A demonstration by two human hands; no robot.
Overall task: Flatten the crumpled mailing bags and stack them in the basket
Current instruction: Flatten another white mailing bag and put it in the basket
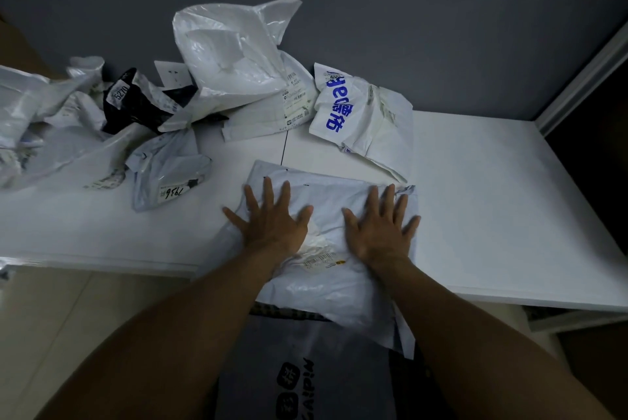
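Mailing bag (pixel 326 197): a pale grey one is spread on the near edge of the white table (pixel 492 202), with its near end hanging over the edge toward the person.
Hands: the left hand (pixel 272 226) and right hand (pixel 380 232) are laid on it side by side, palms down, fingers straight and spread. Nothing is gripped; the film is only pressed.
Handling: the bag is judged to be thin, light, soft plastic film. It is likely to slide on the smooth top and to spring back into creases once released.
Where to hold: flat pressure swept from the middle outward is judged best. For lifting, two opposite edges are better pinched than the wrinkled shipping label (pixel 323 261) between the wrists.
Basket: it cannot be made out for certain. A checked strip (pixel 268 310) below the table edge may be its rim, and a dark grey printed bag (pixel 289 368) is seen lying flat there.
Surroundings: a large white bag (pixel 231 56), a black bag (pixel 132 107) and a small grey bag (pixel 166 175) are heaped crumpled at the far left.
In the way: a bag with blue lettering (pixel 356 113) lies just beside the far right corner; contact cannot be told. The drop toward the dark grey printed bag is unobstructed.
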